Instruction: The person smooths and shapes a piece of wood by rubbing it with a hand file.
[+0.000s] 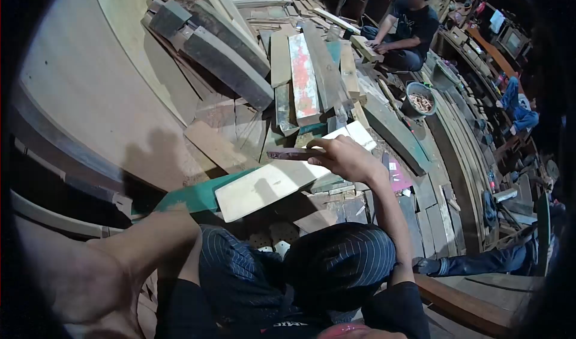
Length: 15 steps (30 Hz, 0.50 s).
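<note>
My right hand (345,159) is closed around a narrow, dark, flat piece (291,153), which points left above a pale board (264,189). What the piece is made of is hard to tell. The board lies at a slant across a green piece of wood (192,196) in front of my knees. Very near the camera, at the lower left, my left hand (66,273) shows large and blurred on a bent arm. Its fingers are out of sight, so anything in it is hidden.
Stacked beams (228,66) and a red-and-white painted plank (304,78) lie ahead. A large curved panel (96,99) stands left. A co-worker (414,27) sits at the upper right near a bucket of small pieces (420,100). Other people are at far right.
</note>
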Tool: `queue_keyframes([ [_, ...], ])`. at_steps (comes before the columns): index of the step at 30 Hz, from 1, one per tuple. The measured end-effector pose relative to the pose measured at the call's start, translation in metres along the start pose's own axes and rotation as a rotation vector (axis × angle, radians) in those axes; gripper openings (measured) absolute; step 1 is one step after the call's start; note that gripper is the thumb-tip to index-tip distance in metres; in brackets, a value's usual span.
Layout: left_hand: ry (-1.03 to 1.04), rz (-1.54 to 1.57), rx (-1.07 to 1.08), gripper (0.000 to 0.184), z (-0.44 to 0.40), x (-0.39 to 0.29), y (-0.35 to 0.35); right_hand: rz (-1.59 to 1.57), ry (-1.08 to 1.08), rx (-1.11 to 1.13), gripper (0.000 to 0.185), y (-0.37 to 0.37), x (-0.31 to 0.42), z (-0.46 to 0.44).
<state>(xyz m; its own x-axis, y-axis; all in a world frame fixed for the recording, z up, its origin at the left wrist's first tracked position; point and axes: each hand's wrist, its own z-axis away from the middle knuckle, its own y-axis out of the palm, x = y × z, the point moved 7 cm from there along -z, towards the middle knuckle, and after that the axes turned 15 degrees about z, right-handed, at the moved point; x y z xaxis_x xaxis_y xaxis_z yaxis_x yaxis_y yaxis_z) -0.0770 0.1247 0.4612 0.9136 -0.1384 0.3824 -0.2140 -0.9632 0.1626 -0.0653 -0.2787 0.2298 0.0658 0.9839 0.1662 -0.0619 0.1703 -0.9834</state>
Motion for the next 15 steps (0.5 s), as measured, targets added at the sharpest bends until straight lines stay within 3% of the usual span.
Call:
queue_keyframes([
  [1, 0.002, 0.002, -0.007, 0.048, -0.001, -0.001, 0.000, -0.051, 0.047, 0.022, 0.033, -0.001, -0.002, 0.003],
  [6, 0.003, 0.016, -0.024, 0.047, -0.004, -0.005, -0.004, -0.023, -0.038, 0.007, 0.041, 0.005, -0.006, 0.002],
  [10, 0.010, 0.007, -0.036, 0.046, -0.008, -0.011, -0.005, 0.009, 0.023, 0.056, 0.042, 0.003, -0.010, 0.006],
  [15, 0.008, 0.012, -0.048, 0.044, -0.014, -0.011, -0.006, -0.027, 0.048, 0.029, 0.036, -0.002, -0.005, 0.009],
])
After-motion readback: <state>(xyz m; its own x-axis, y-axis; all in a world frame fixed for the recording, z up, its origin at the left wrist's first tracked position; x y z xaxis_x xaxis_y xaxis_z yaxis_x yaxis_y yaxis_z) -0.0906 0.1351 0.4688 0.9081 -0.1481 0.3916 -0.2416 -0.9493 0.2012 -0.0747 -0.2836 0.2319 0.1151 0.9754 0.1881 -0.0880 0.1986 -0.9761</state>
